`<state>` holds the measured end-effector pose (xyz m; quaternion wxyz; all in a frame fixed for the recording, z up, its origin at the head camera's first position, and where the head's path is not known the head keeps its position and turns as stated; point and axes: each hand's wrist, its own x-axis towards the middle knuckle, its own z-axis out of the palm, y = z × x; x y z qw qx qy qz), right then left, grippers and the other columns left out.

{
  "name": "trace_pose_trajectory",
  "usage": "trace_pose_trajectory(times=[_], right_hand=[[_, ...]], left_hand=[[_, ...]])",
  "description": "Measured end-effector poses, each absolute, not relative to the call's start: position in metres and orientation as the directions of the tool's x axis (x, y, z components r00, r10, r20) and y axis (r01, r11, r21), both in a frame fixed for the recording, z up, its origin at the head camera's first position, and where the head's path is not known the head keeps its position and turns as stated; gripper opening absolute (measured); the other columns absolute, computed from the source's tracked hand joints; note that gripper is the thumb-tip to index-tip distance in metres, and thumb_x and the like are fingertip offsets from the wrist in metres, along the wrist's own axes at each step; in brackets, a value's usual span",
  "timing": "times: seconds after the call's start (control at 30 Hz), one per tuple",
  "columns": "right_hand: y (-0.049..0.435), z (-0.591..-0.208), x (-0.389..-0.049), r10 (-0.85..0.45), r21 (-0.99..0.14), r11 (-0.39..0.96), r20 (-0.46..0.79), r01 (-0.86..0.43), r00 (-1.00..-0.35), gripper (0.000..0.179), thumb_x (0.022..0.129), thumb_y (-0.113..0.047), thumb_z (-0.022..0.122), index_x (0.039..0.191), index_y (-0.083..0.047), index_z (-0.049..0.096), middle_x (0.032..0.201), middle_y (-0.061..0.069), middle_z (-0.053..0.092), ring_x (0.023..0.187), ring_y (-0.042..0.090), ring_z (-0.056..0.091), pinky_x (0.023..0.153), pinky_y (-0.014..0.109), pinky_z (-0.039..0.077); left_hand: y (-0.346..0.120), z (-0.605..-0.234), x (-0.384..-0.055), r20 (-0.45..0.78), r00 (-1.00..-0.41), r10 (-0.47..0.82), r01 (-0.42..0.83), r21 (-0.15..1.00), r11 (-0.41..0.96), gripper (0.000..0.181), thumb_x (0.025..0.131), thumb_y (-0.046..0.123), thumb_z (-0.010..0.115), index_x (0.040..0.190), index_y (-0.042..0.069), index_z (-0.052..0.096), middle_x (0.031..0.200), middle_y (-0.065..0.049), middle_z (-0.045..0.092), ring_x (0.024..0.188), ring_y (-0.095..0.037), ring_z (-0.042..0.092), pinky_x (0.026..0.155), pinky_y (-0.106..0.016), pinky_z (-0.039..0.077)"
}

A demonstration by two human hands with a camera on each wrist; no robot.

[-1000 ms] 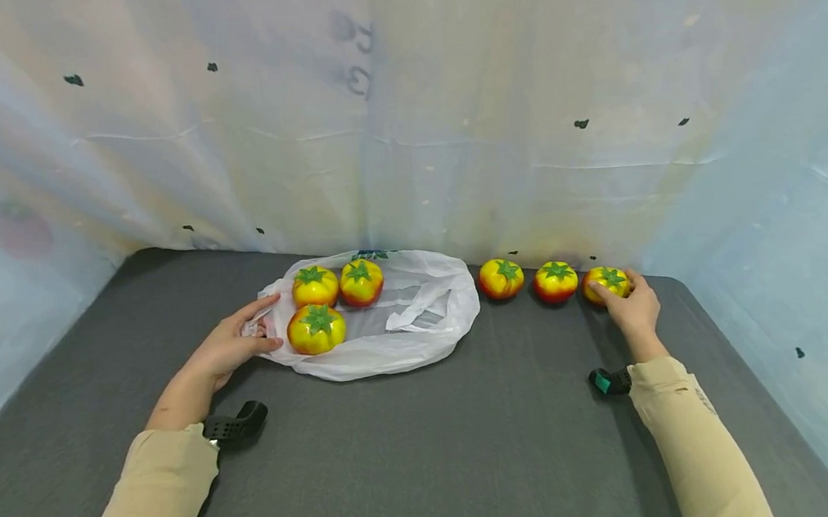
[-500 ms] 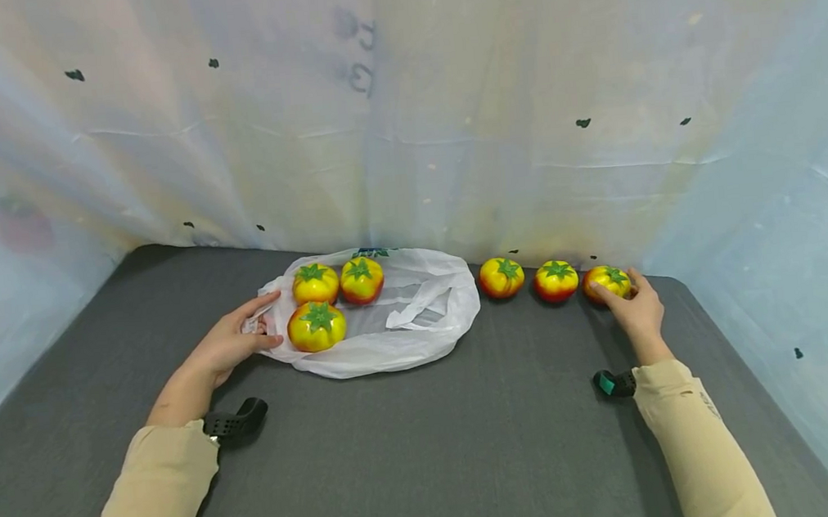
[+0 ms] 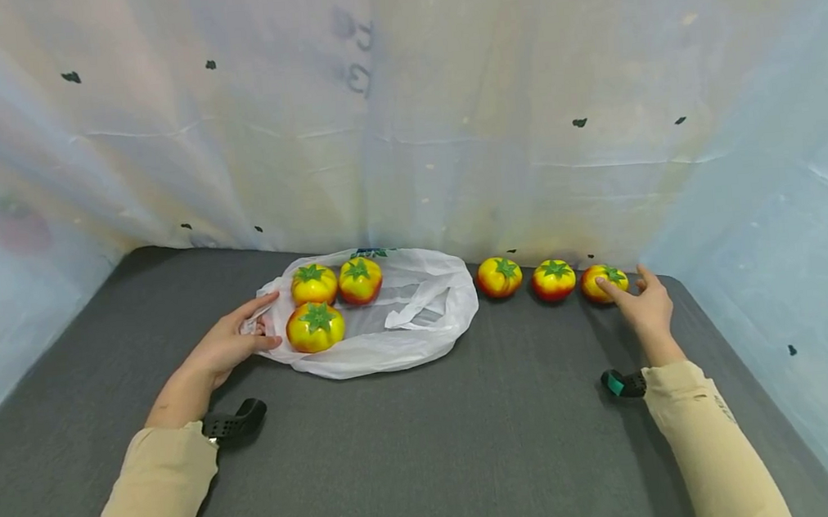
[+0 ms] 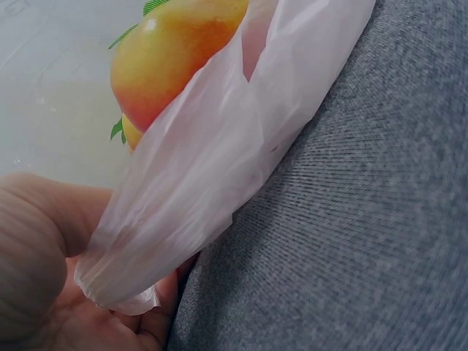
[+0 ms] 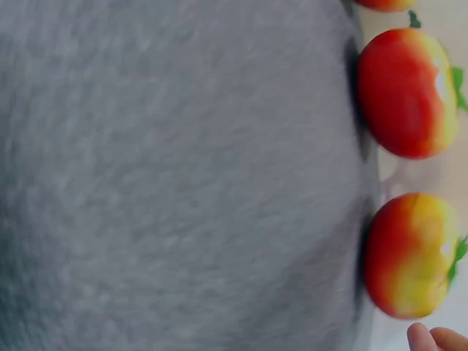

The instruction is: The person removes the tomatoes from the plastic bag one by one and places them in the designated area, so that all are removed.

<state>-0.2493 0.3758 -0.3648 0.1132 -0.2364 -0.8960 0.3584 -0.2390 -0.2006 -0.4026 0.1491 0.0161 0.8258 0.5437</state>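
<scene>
A white plastic bag [image 3: 364, 363] lies spread on the dark table, and my left hand [image 3: 228, 344] grips its gathered left edge. The bunched plastic [image 4: 175, 197] runs between thumb and fingers in the left wrist view. Three shiny yellow-red tomatoes [image 3: 315, 328] with green tops sit in the left part of the bag. Three more stand in a row to its right. My right hand [image 3: 647, 308] is beside the rightmost tomato [image 3: 595, 285], thumb at its front and fingers spread clear of its right side. In the right wrist view, only fingertips [image 5: 418, 338] show near that tomato [image 5: 409, 256].
The other two tomatoes in the row are the middle one [image 3: 553, 282] and the left one [image 3: 499, 278], near the table's back edge. Pale plastic sheeting [image 3: 447, 124] hangs behind and at both sides. The grey table [image 3: 431, 454] stretches in front of the bag.
My right hand has loosened from the rightmost tomato and shifted slightly right, its fingers parting from it. That tomato stays in place. My left hand keeps its grip on the bag.
</scene>
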Motion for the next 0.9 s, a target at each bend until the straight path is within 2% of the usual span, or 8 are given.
trace_pose_trajectory(times=[0.3, 0.63, 0.9], right_hand=[[0.367, -0.348, -0.244, 0.492, -0.741, 0.609, 0.073, 0.283, -0.868, 0.089, 0.086, -0.057, 0.058, 0.155, -0.020, 0.014, 0.157, 0.018, 0.023, 0.142, 0.038, 0.025, 0.110, 0.057, 0.030], [0.350, -0.340, -0.240, 0.458, -0.773, 0.608, 0.155, 0.181, -0.875, 0.084, 0.087, -0.052, 0.062, 0.154, -0.018, 0.023, 0.155, 0.016, 0.029, 0.141, 0.035, 0.030, 0.111, 0.055, 0.031], [0.338, -0.337, -0.240, 0.434, -0.782, 0.606, 0.170, 0.147, -0.885, 0.083, 0.086, -0.053, 0.063, 0.153, -0.019, 0.027, 0.153, 0.014, 0.034, 0.141, 0.031, 0.032, 0.111, 0.051, 0.031]], left_hand=[[-0.201, -0.403, -0.239, -0.230, -0.954, 0.191, -0.136, 0.903, 0.407, 0.084, 0.087, 0.010, 0.067, 0.155, 0.018, 0.017, 0.160, -0.021, -0.003, 0.145, -0.045, -0.004, 0.111, -0.067, 0.007], [-0.202, -0.404, -0.239, -0.223, -0.955, 0.195, -0.130, 0.907, 0.400, 0.084, 0.086, 0.010, 0.066, 0.154, 0.018, 0.018, 0.160, -0.021, -0.003, 0.145, -0.045, -0.004, 0.111, -0.067, 0.006], [-0.202, -0.402, -0.239, -0.230, -0.953, 0.196, -0.132, 0.901, 0.413, 0.084, 0.087, 0.010, 0.066, 0.155, 0.019, 0.017, 0.159, -0.023, -0.004, 0.144, -0.047, -0.003, 0.110, -0.069, 0.007]])
